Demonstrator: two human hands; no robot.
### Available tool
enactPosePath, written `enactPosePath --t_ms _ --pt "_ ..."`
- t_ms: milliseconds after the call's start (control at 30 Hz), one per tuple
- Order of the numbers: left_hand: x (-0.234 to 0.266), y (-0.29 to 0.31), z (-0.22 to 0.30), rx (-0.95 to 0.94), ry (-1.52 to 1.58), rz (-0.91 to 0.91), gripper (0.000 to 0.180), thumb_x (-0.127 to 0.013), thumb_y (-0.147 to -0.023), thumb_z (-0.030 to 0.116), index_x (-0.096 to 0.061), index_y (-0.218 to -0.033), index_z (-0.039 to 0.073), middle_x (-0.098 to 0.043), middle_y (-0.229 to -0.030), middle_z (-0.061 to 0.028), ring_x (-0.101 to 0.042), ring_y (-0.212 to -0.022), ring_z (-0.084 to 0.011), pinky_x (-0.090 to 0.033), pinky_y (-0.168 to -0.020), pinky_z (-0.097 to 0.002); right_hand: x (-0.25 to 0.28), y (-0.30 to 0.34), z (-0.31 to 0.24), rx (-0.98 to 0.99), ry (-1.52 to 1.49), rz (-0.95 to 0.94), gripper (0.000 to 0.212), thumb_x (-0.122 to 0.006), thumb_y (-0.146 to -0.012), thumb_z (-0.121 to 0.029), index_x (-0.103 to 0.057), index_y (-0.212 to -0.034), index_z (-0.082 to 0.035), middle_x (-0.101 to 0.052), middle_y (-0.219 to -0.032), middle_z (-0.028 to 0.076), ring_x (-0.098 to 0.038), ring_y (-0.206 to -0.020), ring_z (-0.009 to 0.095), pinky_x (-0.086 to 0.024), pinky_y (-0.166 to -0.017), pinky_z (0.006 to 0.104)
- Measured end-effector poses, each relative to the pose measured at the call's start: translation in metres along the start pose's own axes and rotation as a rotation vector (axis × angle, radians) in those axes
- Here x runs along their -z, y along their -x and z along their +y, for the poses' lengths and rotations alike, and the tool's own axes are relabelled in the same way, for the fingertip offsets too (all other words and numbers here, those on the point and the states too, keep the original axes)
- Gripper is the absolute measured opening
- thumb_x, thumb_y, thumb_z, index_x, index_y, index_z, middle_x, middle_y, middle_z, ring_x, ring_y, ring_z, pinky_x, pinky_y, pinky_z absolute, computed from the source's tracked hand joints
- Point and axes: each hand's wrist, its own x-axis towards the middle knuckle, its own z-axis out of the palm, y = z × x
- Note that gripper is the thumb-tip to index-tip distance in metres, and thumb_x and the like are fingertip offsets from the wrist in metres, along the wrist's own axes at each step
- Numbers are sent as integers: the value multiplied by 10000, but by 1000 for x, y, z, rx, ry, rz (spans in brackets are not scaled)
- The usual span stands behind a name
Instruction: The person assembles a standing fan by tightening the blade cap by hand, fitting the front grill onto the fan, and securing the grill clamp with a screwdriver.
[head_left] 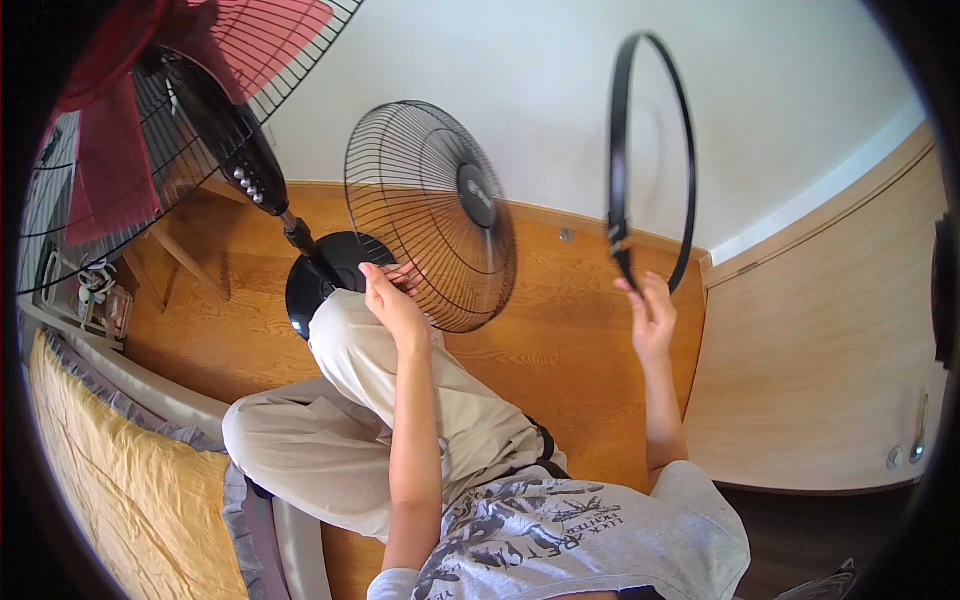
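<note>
My left hand point(397, 305), beside my raised knee, is closed on the lower left edge of a round black wire fan grille point(440, 215). The grille is held up off the floor, tilted, with a dark disc at its centre. Off to the right, my right hand point(652, 312) pinches the lower end of a black ring-shaped band point(620, 130), raised in front of the white wall and slightly blurred. The pedestal fan point(225, 140) stands at the left, its red blades point(112, 165) in front of a black rear grille. Its round black base point(305, 290) rests on the floor.
Brown wooden floor point(560, 370) lies around my bent legs. A light wooden door point(810, 370) with a metal handle is at the right. At the lower left is a bed with a yellow cover point(130, 470). Wooden furniture legs point(190, 265) stand behind the fan.
</note>
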Motion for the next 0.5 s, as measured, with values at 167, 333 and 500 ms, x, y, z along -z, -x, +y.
enactPosePath --t_ms 167,333,500 --pt "-1 -4 -5 112 148 -41 455 -382 -847 453 -380 -594 75 -547 -598 -97 -482 -459 -106 -335 -415 -180 -30 5 -31 446 252 -208 183 -540 -695 -5 -612 -805 -132 -614 -782 -40 -531 -646 116 -331 -780 338" --pt "1 -2 0 157 221 -91 417 -386 -848 445 -402 -629 91 -532 -585 -58 -469 -444 -95 -349 -400 -178 -52 13 -31 531 243 -224 202 -577 -664 -28 -617 -791 -179 -598 -770 -77 -501 -625 81 -308 -768 321" --pt "-2 3 11 215 215 -37 384 -383 -858 416 -405 -645 97 -525 -576 -50 -476 -447 -90 -386 -414 -174 -67 18 -29 511 154 -297 227 -573 -662 -24 -624 -820 -180 -583 -765 -73 -489 -636 90 -274 -775 319"
